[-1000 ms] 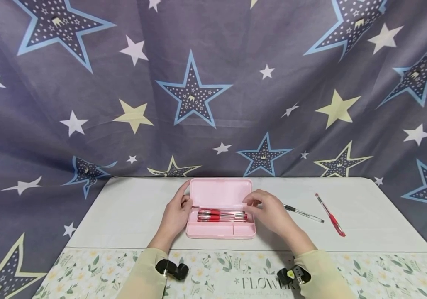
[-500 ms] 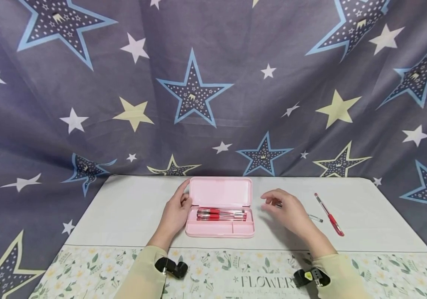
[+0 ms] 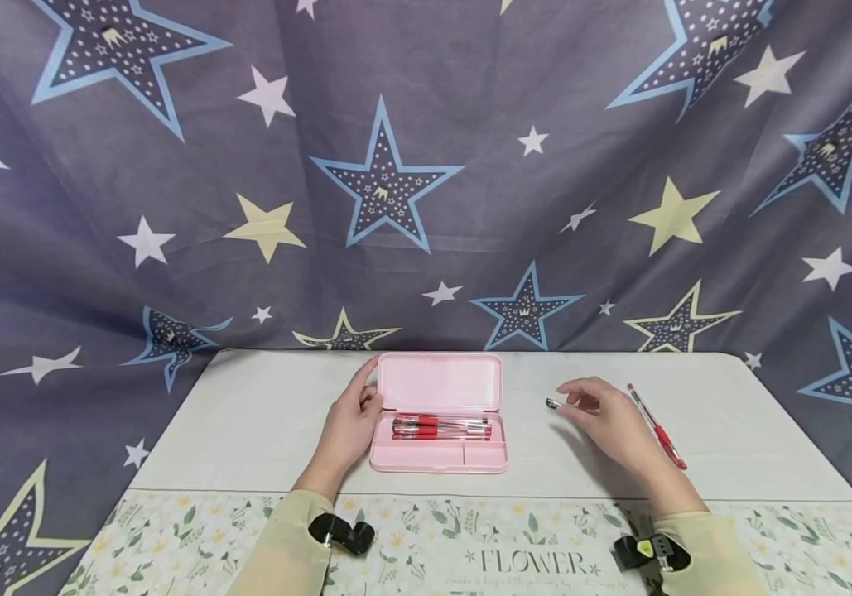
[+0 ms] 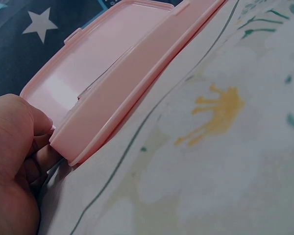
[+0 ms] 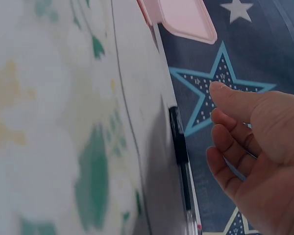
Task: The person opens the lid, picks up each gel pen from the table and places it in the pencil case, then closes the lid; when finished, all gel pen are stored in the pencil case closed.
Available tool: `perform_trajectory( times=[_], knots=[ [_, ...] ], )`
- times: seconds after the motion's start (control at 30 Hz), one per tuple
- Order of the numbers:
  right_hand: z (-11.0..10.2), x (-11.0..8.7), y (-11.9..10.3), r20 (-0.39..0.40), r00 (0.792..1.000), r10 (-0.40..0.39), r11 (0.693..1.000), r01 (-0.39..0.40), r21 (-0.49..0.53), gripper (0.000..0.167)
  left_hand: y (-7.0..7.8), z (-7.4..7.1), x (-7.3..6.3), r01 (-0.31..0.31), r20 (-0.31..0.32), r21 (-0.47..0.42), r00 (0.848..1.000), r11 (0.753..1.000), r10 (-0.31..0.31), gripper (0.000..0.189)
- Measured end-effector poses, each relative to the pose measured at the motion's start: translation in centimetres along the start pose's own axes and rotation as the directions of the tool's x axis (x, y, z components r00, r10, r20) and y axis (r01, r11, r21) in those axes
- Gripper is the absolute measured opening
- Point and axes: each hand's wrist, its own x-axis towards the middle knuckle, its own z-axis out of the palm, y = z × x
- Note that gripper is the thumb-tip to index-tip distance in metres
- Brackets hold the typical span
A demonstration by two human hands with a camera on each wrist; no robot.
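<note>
A pink pencil case (image 3: 438, 457) lies open on the table, its lid (image 3: 436, 382) tilted back and several red pens (image 3: 440, 427) in the tray. My left hand (image 3: 366, 399) holds the case's left end, thumb along the lid edge; in the left wrist view its fingers (image 4: 36, 147) curl against the case corner (image 4: 112, 115). My right hand (image 3: 582, 402) hovers with relaxed fingers over a black pen (image 3: 551, 403) on the table right of the case. The right wrist view shows that pen (image 5: 179, 147) lying free beside the fingers (image 5: 230, 142), with no grip on it.
A red pen (image 3: 658, 432) lies on the table just right of my right hand. The table (image 3: 247, 422) has a white cover with a floral strip (image 3: 470, 546) along its near edge. A starred dark cloth (image 3: 426, 182) hangs behind.
My right hand left the case's right end and moved right, over the black pen. The left hand and the case stayed where they were.
</note>
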Motion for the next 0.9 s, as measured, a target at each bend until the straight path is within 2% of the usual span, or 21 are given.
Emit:
perform_trajectory(
  times=[0.17, 0.47, 0.63, 0.9],
  knots=[
    [-0.9, -0.1, 0.8, 0.027, 0.998, 0.053, 0.999, -0.053, 0.001, 0.026, 0.0, 0.0, 0.0, -0.002, -0.002, -0.002, 1.000, 1.000, 0.001, 0.063],
    [-2.1, -0.6, 2.4, -0.002, 0.996, 0.092, 0.995, -0.092, -0.049, 0.025, -0.1, 0.0, 0.0, -0.003, -0.003, 0.002, 1.000, 1.000, 0.003, 0.063],
    [-2.4, -0.8, 3.1, 0.029, 0.989, 0.148, 0.987, -0.146, -0.060, 0.027, -0.1, 0.0, 0.0, -0.003, -0.002, -0.004, 1.000, 1.000, 0.003, 0.064],
    [-2.2, -0.9, 3.7, 0.074, 0.981, 0.180, 0.982, -0.175, -0.070, 0.027, -0.1, 0.0, 0.0, 0.000, 0.002, -0.005, 1.000, 1.000, 0.000, 0.064]
  ],
)
